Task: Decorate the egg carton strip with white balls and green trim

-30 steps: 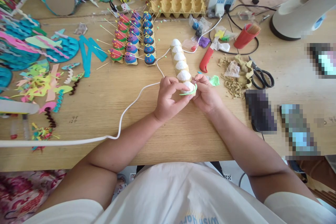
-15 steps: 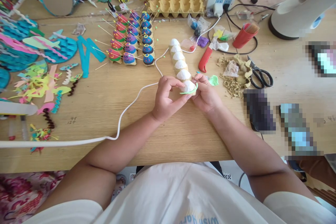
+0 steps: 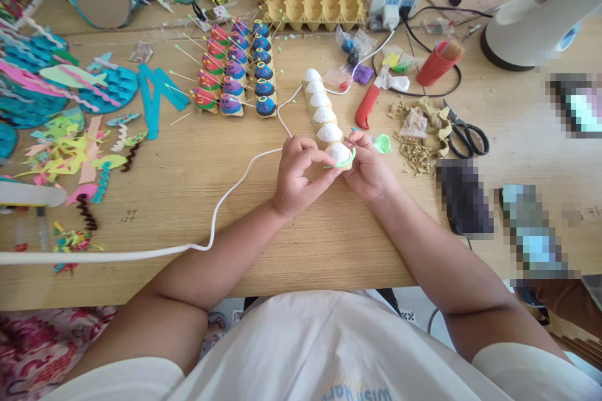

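A strip of egg carton (image 3: 324, 115), its row of domes covered in white, points away from me on the table. A thin light-green clay strip (image 3: 348, 163) curves round the base of the nearest dome. My left hand (image 3: 298, 177) pinches the clay strip at its left end, index finger and thumb at the dome's front. On the other side, my right hand (image 3: 369, 174) closes on the right edge of the carton strip, beside the clay's other end; its fingertips are partly hidden. A light-green clay lump (image 3: 382, 143) lies just beyond my right hand.
Painted carton strips (image 3: 234, 69) with pins stand further back. A red-handled knife (image 3: 369, 106), scissors (image 3: 468, 138) and carton scraps (image 3: 416, 149) lie to the right. A white cable (image 3: 221, 200) crosses on the left. Egg trays (image 3: 315, 9) are at the back.
My left index finger and thumb have shifted slightly at the front of the nearest dome, pressing the green strip's left end closer to it. My right hand stays almost still.
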A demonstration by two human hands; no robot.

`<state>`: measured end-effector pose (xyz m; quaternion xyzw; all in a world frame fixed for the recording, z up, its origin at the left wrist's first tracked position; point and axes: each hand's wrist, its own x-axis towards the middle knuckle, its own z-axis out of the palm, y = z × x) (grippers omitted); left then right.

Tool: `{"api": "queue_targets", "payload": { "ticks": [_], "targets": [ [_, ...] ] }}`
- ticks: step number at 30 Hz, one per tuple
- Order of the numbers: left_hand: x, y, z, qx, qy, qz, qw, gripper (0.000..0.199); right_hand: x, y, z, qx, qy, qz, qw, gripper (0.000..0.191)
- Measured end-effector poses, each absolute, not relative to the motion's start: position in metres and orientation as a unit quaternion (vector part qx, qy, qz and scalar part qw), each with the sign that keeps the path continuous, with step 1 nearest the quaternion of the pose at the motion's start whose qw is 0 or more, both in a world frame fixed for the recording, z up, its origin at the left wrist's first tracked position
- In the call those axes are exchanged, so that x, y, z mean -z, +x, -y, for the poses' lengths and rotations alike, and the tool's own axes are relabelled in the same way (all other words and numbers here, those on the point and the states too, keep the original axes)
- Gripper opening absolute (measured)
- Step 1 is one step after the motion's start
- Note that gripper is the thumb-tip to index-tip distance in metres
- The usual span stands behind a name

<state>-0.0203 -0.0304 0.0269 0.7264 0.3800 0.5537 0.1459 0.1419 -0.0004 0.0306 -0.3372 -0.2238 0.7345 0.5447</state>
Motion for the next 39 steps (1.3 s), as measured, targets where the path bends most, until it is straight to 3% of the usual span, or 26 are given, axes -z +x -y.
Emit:
{"api": "queue_targets", "payload": {
  "ticks": [9, 23, 29, 39],
  "targets": [
    [-0.027, -0.022, 0.030, -0.550, 0.734, -0.377, 0.125, 0.015, -0.030, 0.143, 0.000, -0.739, -0.328, 0.215, 0.548, 0.024],
    [-0.023, -0.027, 0.024, -0.570, 0.712, -0.363, 0.193, 0.022, -0.030, 0.143, 0.000, -0.732, -0.340, 0.221, 0.548, 0.023],
    [-0.016, -0.020, 0.027, -0.618, 0.615, -0.386, 0.302, 0.040, -0.032, 0.143, 0.000, -0.734, -0.336, 0.226, 0.545, 0.025],
    [-0.037, -0.008, 0.030, -0.591, 0.336, -0.479, 0.556, 0.029, -0.030, 0.144, -0.001, -0.726, -0.331, 0.251, 0.549, 0.028]
  ]
}}
